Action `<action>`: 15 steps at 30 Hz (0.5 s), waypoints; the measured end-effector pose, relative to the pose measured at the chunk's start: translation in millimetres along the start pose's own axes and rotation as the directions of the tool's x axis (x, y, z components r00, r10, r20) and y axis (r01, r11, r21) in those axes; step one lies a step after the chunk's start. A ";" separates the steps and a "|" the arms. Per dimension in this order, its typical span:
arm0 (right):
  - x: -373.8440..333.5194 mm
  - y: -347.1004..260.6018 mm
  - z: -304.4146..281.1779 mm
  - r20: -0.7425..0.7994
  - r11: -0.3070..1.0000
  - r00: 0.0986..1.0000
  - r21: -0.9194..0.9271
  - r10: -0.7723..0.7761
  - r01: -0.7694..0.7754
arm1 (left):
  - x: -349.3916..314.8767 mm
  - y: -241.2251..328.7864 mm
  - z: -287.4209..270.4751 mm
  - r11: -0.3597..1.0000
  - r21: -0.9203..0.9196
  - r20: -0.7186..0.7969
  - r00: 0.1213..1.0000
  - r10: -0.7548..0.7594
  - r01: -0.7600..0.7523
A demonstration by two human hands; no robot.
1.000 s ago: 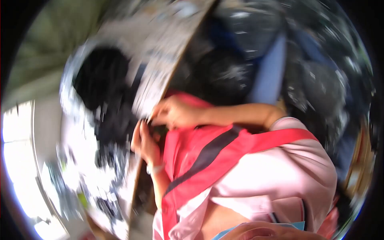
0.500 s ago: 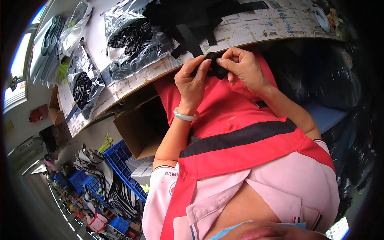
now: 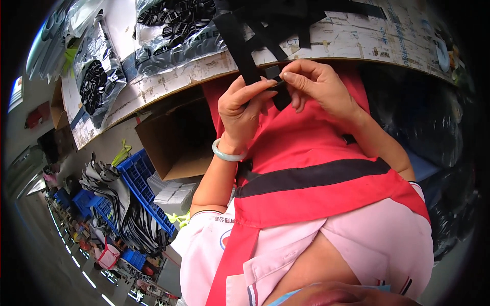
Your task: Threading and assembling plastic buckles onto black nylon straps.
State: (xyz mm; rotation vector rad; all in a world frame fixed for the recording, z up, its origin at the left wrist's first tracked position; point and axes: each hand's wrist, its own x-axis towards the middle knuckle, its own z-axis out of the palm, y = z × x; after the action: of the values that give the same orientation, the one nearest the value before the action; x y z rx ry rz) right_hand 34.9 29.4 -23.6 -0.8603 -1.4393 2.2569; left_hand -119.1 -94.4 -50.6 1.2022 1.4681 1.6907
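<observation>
Just in front of the table edge, my left hand is closed, pinching a black webbing strap between thumb and fingers. The strap comes down from the table into my grip, and a dark end hangs below the fingers. Between my hands a small flat dark grey piece shows; whether it is a strap end or a buckle part I cannot make out. My right hand is closed too, thumb and index finger pinched at the strap's edge beside that piece. More black straps lie in a loose pile on the table.
The cardboard-covered table has a curved front edge close to my hands. Clear bags of black buckles lie on its left part. Below stand an open cardboard box and a blue crate. Dark plastic bags fill the right side.
My hands have shifted on the strap: a longer stretch now runs from the table to my left hand, and the flat dark grey piece has come into sight. The view has shifted slightly.
</observation>
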 end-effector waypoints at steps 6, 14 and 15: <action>8.9 -24.2 -11.4 0.236 0.948 0.925 -0.186 0.297 -0.256 | -3.9 12.8 -3.6 0.999 0.052 0.111 0.994 0.001 -0.007; 5.3 -12.5 -7.9 0.084 0.989 0.991 -0.117 0.103 -0.093 | -10.1 17.4 -2.8 0.997 0.071 0.093 0.995 -0.035 0.029; 5.0 -12.8 -8.7 0.086 0.989 0.991 -0.117 0.105 -0.095 | -11.2 17.8 -2.8 0.997 0.071 0.090 0.995 -0.037 0.031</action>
State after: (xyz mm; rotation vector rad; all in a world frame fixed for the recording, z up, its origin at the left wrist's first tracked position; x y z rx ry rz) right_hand 36.1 43.9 -16.3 -0.8919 -1.6119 2.3353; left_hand -114.8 -109.2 -36.1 1.2674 1.4942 1.5525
